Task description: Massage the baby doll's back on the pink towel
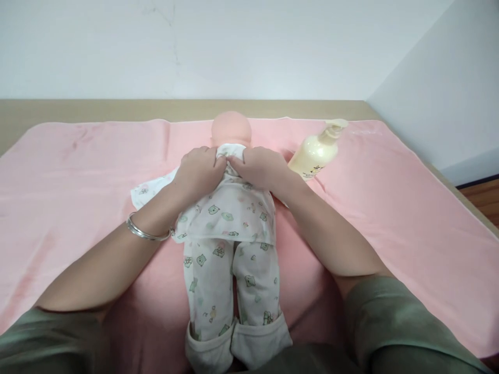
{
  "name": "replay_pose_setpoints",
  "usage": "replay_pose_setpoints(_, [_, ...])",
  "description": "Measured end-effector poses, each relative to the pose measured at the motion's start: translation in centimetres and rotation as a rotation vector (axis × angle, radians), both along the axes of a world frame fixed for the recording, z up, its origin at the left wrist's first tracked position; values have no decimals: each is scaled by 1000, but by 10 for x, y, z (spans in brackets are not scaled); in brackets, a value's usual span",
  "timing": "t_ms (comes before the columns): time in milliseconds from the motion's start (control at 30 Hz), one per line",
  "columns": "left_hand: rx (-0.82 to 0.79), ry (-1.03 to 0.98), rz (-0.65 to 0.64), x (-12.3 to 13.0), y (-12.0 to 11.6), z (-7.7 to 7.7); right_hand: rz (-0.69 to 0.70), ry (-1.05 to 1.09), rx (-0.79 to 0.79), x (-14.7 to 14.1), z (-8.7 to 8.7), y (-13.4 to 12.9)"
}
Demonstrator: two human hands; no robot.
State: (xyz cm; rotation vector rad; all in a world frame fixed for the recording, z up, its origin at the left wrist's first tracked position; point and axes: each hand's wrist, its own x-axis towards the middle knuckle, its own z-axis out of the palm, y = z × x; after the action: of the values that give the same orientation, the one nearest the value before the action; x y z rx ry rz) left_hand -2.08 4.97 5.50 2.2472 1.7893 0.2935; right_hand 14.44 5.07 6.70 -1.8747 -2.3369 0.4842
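The doll (231,127) lies between the forearms, its long axis running from its head, just beyond the hands, to its legs, nearer the person. The left hand (200,169) and right hand (263,169), about equally near, bunch the shirt (228,213) at its upper back, thumbs almost meeting.

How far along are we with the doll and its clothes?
Looks done: the trousers are on, cuffs turned up, and the top covers the back or front of the torso. In hand: the left hand and right hand grip it at the neck. Likely left: the bunched fabric there; sleeve fit I can't tell.
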Motion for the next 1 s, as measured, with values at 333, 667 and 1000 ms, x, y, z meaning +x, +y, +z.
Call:
replay_pose_setpoints(333, [56, 12, 43, 2, -1, -4, -26, -51, 89, -5, -1, -12])
replay_pose_setpoints(667, [99, -52, 19, 6, -5, -4, -26, 133, -31, 9, -5, 11])
replay_pose_setpoints(1000, [-126, -248, 90, -8, 11, 0, 31, -255, 338, -24, -8, -37])
